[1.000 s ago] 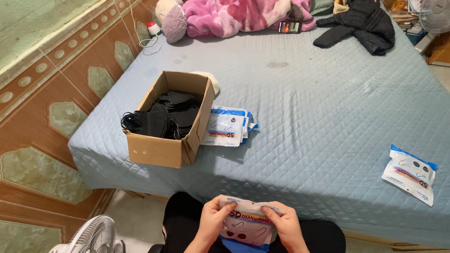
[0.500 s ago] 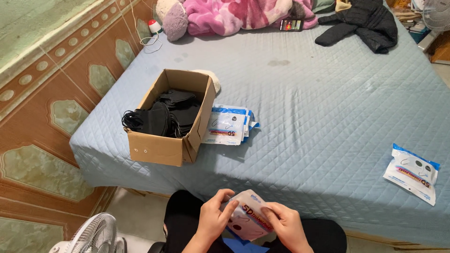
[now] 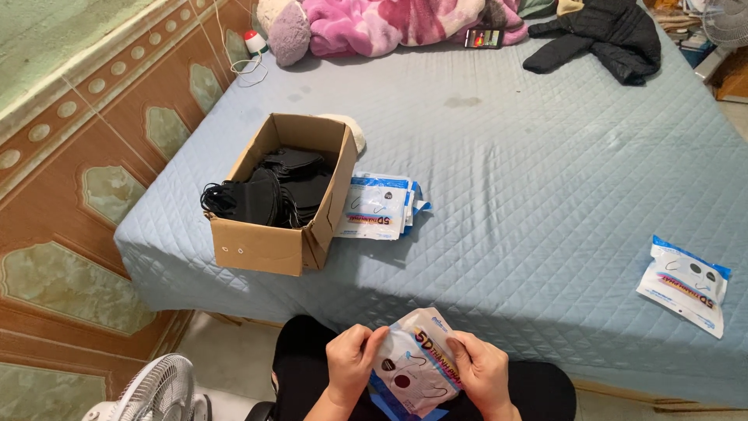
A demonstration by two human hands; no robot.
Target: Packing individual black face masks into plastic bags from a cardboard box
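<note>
Both my hands hold a white plastic mask packet (image 3: 413,365) with a blue edge over my lap, below the bed's near edge. My left hand (image 3: 352,365) grips its left side, my right hand (image 3: 481,373) its right side, and the packet is tilted. An open cardboard box (image 3: 274,243) full of black face masks (image 3: 269,191) stands on the blue quilted bed (image 3: 545,171) up to the left. A stack of similar packets (image 3: 380,206) lies against the box's right side. One more packet (image 3: 686,284) lies alone at the bed's right.
A white fan (image 3: 156,390) stands on the floor at the lower left beside a tiled wall (image 3: 70,195). At the bed's far end lie a pink blanket (image 3: 397,19), a phone (image 3: 483,37) and a black jacket (image 3: 604,39).
My hands have turned the packet from lying flat to a tilted, more upright pose and lifted it slightly. Everything on the bed stays where it was.
</note>
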